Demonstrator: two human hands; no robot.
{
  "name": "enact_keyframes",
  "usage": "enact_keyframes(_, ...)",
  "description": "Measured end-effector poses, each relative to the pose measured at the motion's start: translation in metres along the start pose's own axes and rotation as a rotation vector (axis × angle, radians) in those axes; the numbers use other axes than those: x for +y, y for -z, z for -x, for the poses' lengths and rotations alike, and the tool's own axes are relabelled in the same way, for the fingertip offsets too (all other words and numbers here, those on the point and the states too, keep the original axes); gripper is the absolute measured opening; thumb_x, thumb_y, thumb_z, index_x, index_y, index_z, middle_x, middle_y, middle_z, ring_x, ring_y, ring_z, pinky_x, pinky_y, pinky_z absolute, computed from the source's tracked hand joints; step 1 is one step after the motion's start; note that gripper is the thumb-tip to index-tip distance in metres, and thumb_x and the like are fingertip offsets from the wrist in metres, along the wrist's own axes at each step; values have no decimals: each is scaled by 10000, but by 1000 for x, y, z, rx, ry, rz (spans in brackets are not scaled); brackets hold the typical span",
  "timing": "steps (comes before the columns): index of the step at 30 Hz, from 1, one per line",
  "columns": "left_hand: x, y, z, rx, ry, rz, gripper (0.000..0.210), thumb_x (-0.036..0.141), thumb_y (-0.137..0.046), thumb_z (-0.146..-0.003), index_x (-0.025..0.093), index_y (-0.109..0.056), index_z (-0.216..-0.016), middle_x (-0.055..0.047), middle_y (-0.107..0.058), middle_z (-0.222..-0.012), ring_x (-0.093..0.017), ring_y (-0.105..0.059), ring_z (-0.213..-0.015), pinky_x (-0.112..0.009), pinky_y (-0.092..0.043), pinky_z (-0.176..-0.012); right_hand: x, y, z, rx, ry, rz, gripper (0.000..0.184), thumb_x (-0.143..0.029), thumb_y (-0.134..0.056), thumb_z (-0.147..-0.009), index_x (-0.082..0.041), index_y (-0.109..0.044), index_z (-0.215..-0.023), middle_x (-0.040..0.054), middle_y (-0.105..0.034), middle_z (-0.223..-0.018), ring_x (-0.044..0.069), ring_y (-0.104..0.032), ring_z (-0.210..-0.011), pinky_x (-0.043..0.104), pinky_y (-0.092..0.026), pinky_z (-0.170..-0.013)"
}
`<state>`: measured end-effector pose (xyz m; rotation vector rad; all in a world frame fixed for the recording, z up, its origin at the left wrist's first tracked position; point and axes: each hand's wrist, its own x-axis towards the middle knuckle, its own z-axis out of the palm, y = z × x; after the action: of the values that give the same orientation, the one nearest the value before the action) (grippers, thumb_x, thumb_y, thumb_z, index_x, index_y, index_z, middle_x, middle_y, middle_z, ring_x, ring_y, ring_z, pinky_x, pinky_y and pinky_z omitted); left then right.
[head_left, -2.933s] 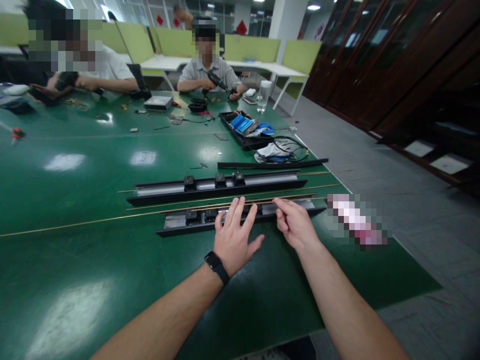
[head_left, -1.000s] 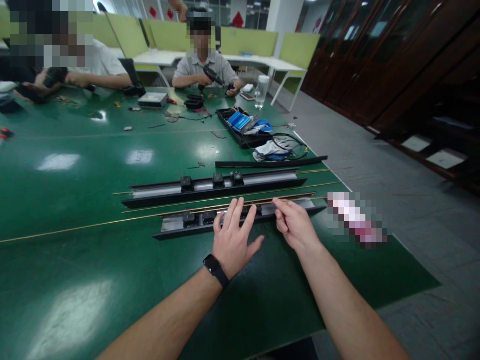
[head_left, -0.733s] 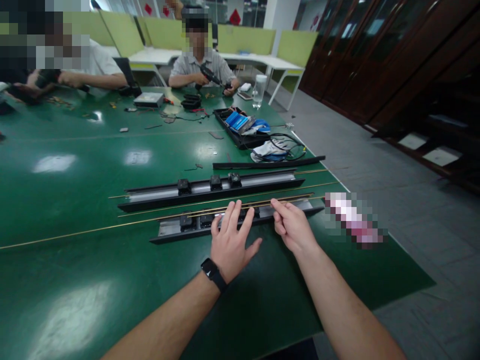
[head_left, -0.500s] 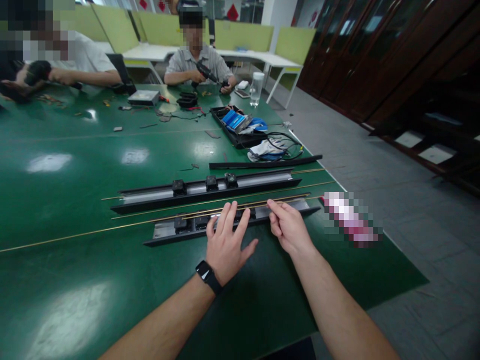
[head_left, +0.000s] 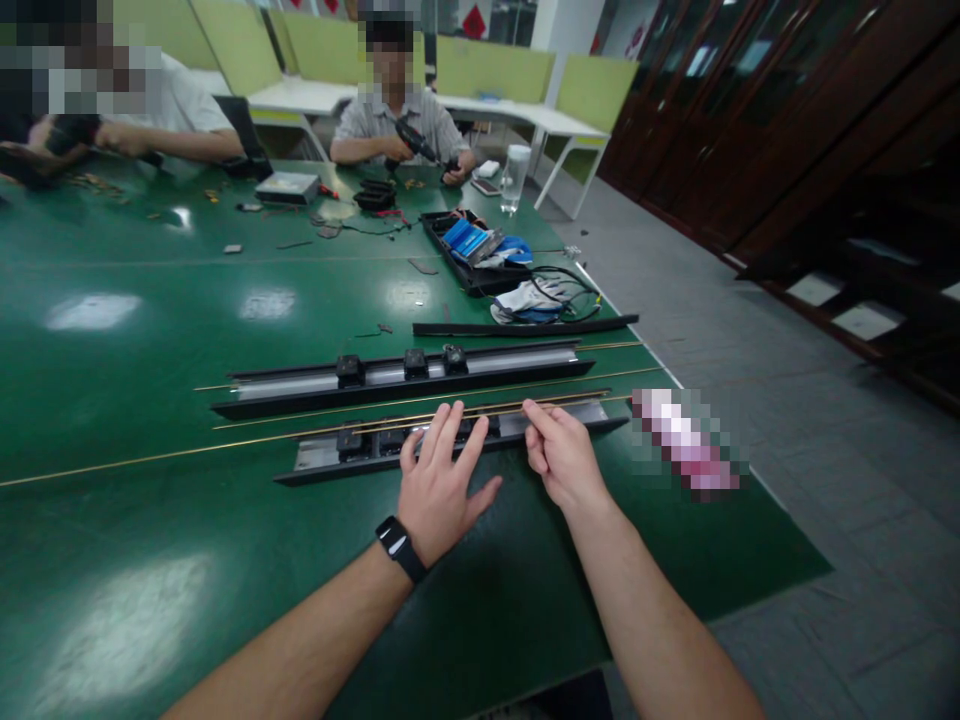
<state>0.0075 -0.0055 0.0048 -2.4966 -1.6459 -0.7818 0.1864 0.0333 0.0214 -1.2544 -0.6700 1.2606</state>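
Note:
My left hand (head_left: pixel 442 485), with a dark watch (head_left: pixel 399 545) on its wrist, is spread palm down over the nearer black channel (head_left: pixel 517 426). Its fingertips reach thin brass-coloured rods along the channel's far edge; whether they press on them I cannot tell. To the right, my right hand (head_left: pixel 564 450) pinches a thin brass rod (head_left: pixel 553 404) between thumb and forefinger, the other fingers curled. Small black blocks (head_left: pixel 352 443) sit inside this channel, partly hidden by my left hand. Just beyond lies a similar channel (head_left: pixel 510 362) with three black blocks.
A black strip (head_left: pixel 525 327), a white-and-blue glove (head_left: pixel 532 300) and a black tray (head_left: pixel 480 280) of blue items lie farther back. A blurred pink item (head_left: pixel 686 450) is at the right. Two people work across the green table (head_left: pixel 150 330), one holding a power drill (head_left: pixel 412 138).
The view has shifted slightly, so the channels and both hands appear a little farther left. My hands keep nearly the same pose over the nearer channel.

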Motion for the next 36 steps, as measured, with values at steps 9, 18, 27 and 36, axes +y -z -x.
enact_keyframes(9, -2, -1, 0, 16, -19, 13, 697, 550, -600, -878, 279, -434, -1499, -112, -279, -1631, -309, -292, -1496, -496, -244, -1136, -4, -2, 2, 5, -16, -1, 363, -452, -805, -755, -176, -570, -777, -54, -555, -485, 33, -352, -260, 153, -180, -262)
enact_keyframes(18, -1, -1, 0, 18, -20, 16, 701, 547, -611, -870, 282, -439, -1496, -118, -292, -1626, -321, -316, -1483, -501, -239, -1138, -3, -2, 2, 11, -6, 20, 370, -465, -795, -762, -183, -557, -767, -52, -560, -487, 33, -347, -262, 154, -183, -266)
enact_keyframes(27, 0, 2, 0, 0, -14, 10, 699, 551, -592, -881, 276, -429, -1502, -124, -277, -1631, -323, -291, -1494, -503, -238, -1137, -4, -2, 2, -6, -28, 0, 359, -460, -797, -758, -179, -575, -784, -50, -566, -496, 41, -360, -270, 160, -162, -266)
enact_keyframes(36, 0, 2, -1, 1, -9, 6, 708, 553, -591, -880, 275, -419, -1508, -128, -288, -1627, -315, -272, -1503, -509, -239, -1141, -3, -1, 1, -10, 0, 6, 355, -460, -796, -759, -175, -586, -794, -51, -572, -504, 41, -359, -267, 163, -170, -262)
